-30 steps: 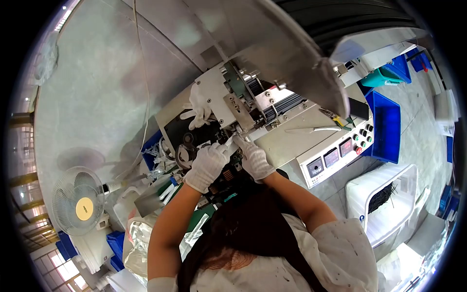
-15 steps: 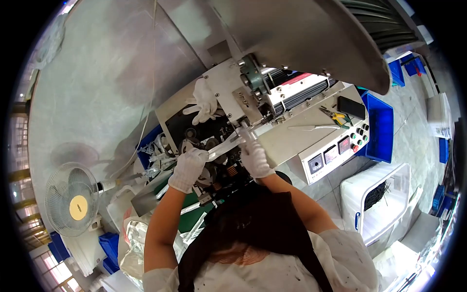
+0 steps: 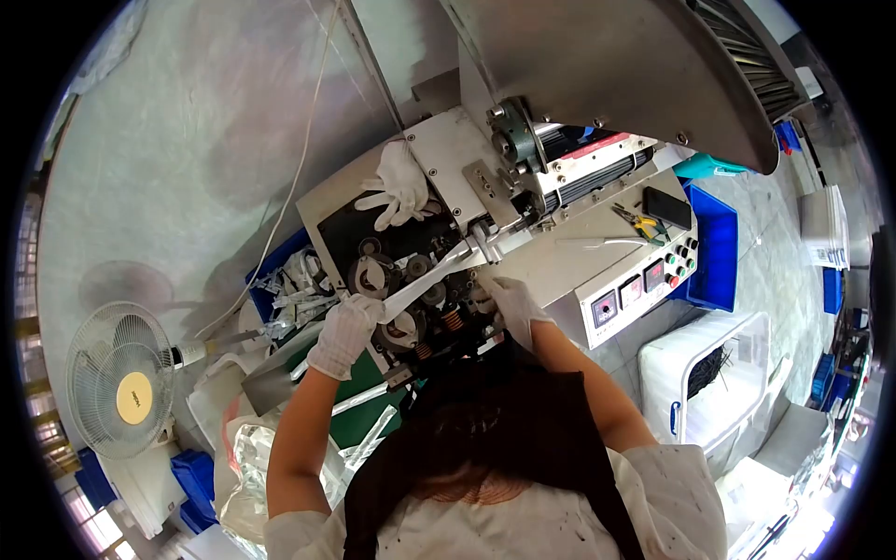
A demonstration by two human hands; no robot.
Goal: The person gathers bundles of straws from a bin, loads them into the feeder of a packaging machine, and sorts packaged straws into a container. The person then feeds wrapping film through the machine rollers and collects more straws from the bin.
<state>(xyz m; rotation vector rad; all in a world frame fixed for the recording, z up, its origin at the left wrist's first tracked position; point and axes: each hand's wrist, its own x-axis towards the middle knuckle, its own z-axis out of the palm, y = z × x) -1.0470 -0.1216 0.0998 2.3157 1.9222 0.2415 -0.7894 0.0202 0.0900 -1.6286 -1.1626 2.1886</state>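
My gloved left hand (image 3: 343,336) is closed on the lower end of a pale, shiny strip (image 3: 420,287). The strip runs up and to the right across the rollers (image 3: 401,327) into the metal head of the machine (image 3: 467,163). Beside the rollers, to their right, is my gloved right hand (image 3: 513,306), its fingers reaching toward the mechanism; whether they pinch anything is too small to make out. A spare white glove (image 3: 399,185) lies on the machine above the rollers.
Pliers (image 3: 640,224), a black phone (image 3: 667,207) and a control panel (image 3: 630,294) are at the right. Blue bins (image 3: 714,247) and a white tub (image 3: 653,373) stand beyond. A fan (image 3: 121,378) is at the left, near a blue bin of foil scraps (image 3: 303,280).
My left hand has moved left and down, drawing the strip out into a longer span. My right hand has come away from the machine head, down and to the right.
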